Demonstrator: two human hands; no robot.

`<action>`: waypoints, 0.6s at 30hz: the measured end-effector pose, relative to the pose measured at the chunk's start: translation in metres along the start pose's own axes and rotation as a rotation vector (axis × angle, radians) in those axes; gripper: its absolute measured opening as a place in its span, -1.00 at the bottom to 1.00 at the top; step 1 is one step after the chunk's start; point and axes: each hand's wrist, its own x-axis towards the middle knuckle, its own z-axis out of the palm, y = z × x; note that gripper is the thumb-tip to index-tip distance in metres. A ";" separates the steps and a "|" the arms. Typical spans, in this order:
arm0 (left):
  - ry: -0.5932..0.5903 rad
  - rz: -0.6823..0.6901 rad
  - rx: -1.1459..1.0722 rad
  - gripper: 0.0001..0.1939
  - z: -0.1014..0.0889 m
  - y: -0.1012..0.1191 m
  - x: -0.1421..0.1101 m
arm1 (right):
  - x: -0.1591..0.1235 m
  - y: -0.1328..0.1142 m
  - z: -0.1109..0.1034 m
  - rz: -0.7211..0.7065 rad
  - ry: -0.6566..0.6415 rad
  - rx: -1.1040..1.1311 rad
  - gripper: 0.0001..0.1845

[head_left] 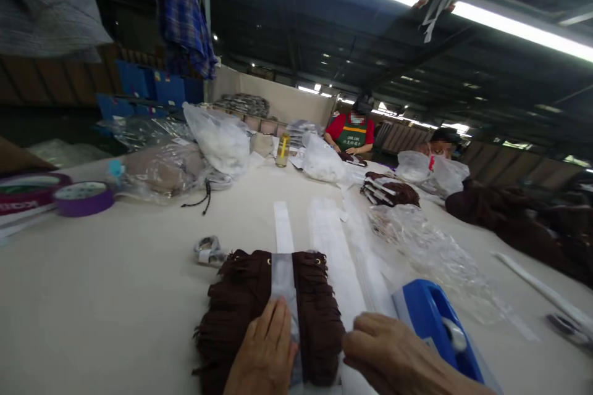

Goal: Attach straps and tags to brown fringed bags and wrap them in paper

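Observation:
A dark brown fringed piece [248, 287] with metal eyelets along its far edge lies flat on the table in front of me. A translucent, whitish strip [282, 274] runs lengthwise over its middle. Pressed flat on that strip, my left hand [264, 345] is open, with its fingers stretched out together. My right hand [389, 345] is closed beside the brown piece's right edge, fingers curled under. Whatever it may hold is hidden. Just right of this hand stands a blue device [424, 302], partly covered by my wrist.
White paper strips [333, 247] lie beyond the brown piece. Purple tape [84, 199] and a bagged item [162, 170] are at the left. Clear plastic bags [435, 253] lie at the right, near a brown bundle [393, 191]. A co-worker [354, 129] is across the table.

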 end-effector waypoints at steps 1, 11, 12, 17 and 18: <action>0.010 -0.010 -0.006 -0.63 0.002 0.000 -0.002 | 0.024 -0.001 -0.009 -0.101 -0.044 -0.067 -0.78; 0.082 0.008 -0.005 -0.68 0.030 -0.002 -0.015 | 0.147 0.020 0.009 -0.462 -0.159 -0.392 -0.93; 0.075 0.009 -0.005 -0.67 0.031 -0.002 -0.017 | 0.151 0.020 0.010 -0.469 -0.170 -0.392 -0.93; 0.094 0.003 -0.036 -0.65 0.034 0.001 -0.017 | 0.169 0.016 0.008 -0.361 -0.315 -0.336 -0.90; 0.107 -0.022 -0.043 -0.65 0.035 0.003 -0.016 | 0.174 0.016 0.007 -0.285 -0.338 -0.314 -0.88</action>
